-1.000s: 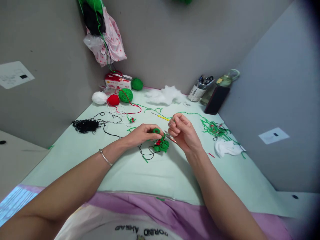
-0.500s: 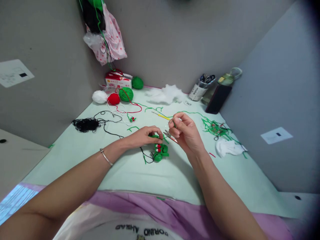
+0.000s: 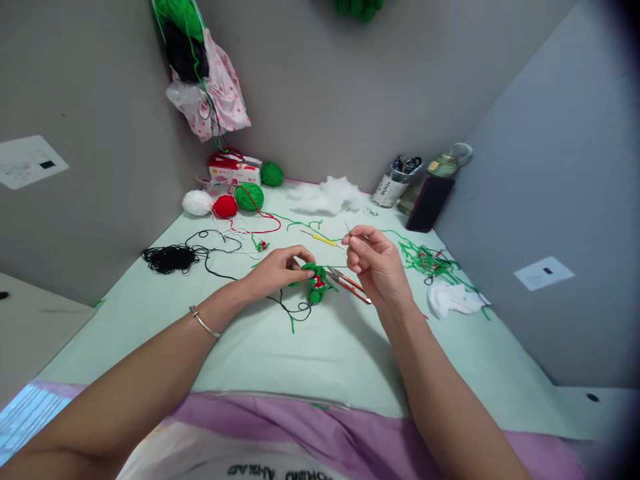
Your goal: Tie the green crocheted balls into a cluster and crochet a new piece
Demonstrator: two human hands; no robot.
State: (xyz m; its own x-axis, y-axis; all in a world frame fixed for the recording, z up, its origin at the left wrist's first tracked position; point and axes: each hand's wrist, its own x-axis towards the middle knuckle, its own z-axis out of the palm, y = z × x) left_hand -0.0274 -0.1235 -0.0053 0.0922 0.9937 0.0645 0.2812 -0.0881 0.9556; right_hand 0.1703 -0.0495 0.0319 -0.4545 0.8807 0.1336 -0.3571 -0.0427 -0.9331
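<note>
A small green crochet piece (image 3: 317, 293) with red and white stitches lies near the middle of the table. My left hand (image 3: 285, 268) pinches its upper edge between thumb and fingers. To its right, my right hand (image 3: 373, 257) is raised and closed on a thin needle (image 3: 348, 229), whose tip points up. A thin green strand runs from the crochet piece toward my right hand. Red-handled thread snips (image 3: 356, 288) lie between the hands. Behind them is a yellow crochet hook (image 3: 323, 239). Black yarn (image 3: 295, 313) trails beside the piece.
Black yarn (image 3: 170, 259) lies at left, with white (image 3: 197, 203), red (image 3: 225, 207) and green (image 3: 249, 197) balls behind. White stuffing (image 3: 330, 195), a pen cup (image 3: 391, 187) and a phone (image 3: 431, 203) stand along the back. Green scraps (image 3: 427, 260) lie at right.
The crochet piece has been tilted and lifted slightly by my left hand. My right hand has shifted slightly right, and the needle now shows above its fingers. The snips are more exposed.
</note>
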